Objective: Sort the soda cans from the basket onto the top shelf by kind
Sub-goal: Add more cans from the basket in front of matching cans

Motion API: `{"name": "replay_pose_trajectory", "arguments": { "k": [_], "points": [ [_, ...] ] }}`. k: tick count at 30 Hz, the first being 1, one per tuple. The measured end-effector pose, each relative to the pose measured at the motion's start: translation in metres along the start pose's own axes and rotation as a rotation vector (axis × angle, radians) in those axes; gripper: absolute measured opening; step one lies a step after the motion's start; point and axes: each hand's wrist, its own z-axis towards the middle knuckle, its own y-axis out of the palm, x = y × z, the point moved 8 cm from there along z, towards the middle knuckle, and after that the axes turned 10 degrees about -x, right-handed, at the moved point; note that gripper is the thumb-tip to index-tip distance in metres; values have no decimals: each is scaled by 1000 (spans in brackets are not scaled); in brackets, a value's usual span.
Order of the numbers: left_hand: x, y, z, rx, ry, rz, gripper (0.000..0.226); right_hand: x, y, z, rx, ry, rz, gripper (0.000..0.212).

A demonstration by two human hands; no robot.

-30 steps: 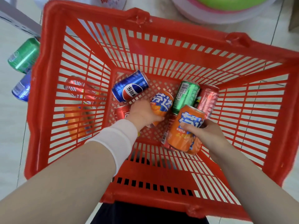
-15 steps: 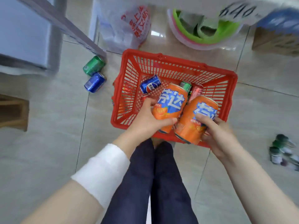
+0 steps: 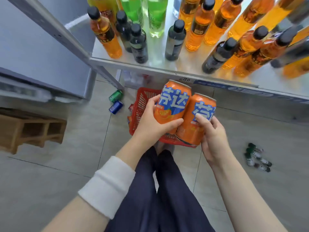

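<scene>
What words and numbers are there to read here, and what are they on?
"芬达": left orange can, gripped by the left hand.
"芬" and part of another character: right orange can, held by the right hand.
"640": handwritten on the shelf edge.
Too blurred to read: bottle labels, the blue strip along that edge, the green can and blue can on the floor.

— How's your light?
— Bright, even light from ahead of you; the steel shelf [image 3: 155,61] glares white between the bottles [image 3: 195,32].
— Sharpness?
— Your centre is crisp; edges bow outward, and the grey cabinet [image 3: 33,52] at left smears with motion blur
</scene>
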Motion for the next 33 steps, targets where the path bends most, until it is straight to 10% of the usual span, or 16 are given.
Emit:
{"name": "replay_pose_trajectory", "arguments": {
  "k": [6, 12, 16, 33],
  "points": [
    [56, 5, -38, 33, 100, -84, 74, -60, 24, -35, -9, -130, -6, 37],
    [108, -7, -52, -91, 153, -196, 54, -115, 55, -62, -13, -243, -24, 44],
    [150, -26, -58, -151, 264, -176, 56, -151, 86, -77, -6, -334, -37, 87],
    [319, -76, -104, -204, 712, -9, 55, -283, 178, -135, -132, -719, -109, 45]
  ]
}}
